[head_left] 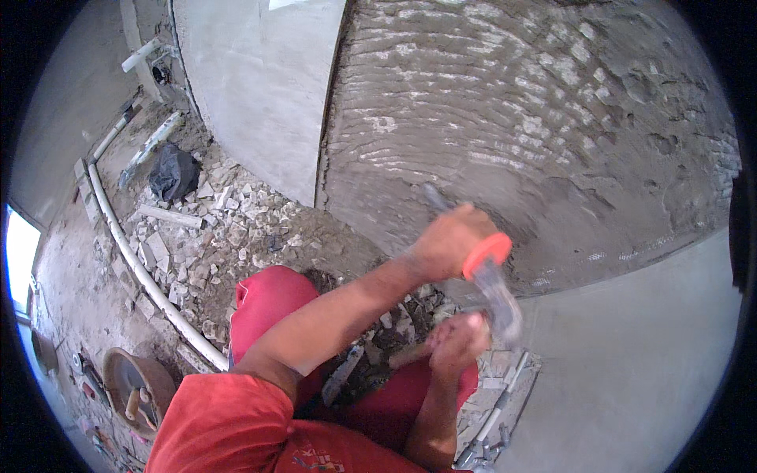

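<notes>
My left hand (457,240) is closed round a chisel (434,196) with an orange hand guard (486,254). The chisel's grey metal end points up and left at the lower part of a wall (441,102) of ridged, dried mortar. Just below, my right hand (459,343) grips a hammer by its wooden handle (408,355). The blurred metal hammer head (503,309) is close by the guard, at the chisel's back end; whether they touch, I cannot tell. My red-trousered knee (272,303) is bent under my left forearm.
Broken rubble (236,225) covers the floor along the wall. A white pipe (130,256) runs down the left, near a black plastic bag (173,171). A round tub (138,386) with wooden-handled tools stands lower left. Smooth grey panels (252,87) flank the mortar.
</notes>
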`<state>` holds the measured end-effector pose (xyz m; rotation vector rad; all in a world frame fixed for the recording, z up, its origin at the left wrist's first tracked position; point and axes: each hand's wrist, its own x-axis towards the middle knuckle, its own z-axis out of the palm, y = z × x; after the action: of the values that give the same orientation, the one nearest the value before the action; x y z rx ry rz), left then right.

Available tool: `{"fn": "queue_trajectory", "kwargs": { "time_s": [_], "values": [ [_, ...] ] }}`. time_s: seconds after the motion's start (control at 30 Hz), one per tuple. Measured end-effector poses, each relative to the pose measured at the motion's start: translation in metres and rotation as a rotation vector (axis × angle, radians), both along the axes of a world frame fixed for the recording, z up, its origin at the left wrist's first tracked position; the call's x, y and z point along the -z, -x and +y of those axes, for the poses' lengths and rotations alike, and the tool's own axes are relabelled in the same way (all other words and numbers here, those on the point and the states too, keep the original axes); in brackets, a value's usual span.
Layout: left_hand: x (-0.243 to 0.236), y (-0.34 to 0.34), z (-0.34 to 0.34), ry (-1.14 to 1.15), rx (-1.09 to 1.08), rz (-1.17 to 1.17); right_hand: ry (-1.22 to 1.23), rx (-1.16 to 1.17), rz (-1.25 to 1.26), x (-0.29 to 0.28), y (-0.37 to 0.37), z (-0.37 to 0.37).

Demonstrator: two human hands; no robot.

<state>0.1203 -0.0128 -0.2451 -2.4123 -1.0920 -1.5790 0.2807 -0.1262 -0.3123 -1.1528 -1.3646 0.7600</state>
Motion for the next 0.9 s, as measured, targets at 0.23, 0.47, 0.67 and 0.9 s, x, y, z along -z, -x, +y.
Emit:
{"fn": "queue_trajectory", "kwargs": {
  "time_s": [0.23,0.47,0.67,0.9],
  "values": [
    [0.009,0.009,0.003,0.02,0.003,-0.01,-0.278,-0.16,0.667,-0.023,0.013,-0.012],
    [0.013,0.019,-0.001,0.015,0.013,0.044,-0.003,-0.142,0.251,-0.018,0.011,-0.009],
    [0.012,0.02,-0.001,-0.028,0.058,-0.075,-0.137,-0.176,0.485,-0.02,0.02,-0.02],
    [0.008,0.032,-0.004,0.015,0.062,-0.059,-0.318,-0.397,0.753,-0.025,0.024,-0.012]
  ]
}}
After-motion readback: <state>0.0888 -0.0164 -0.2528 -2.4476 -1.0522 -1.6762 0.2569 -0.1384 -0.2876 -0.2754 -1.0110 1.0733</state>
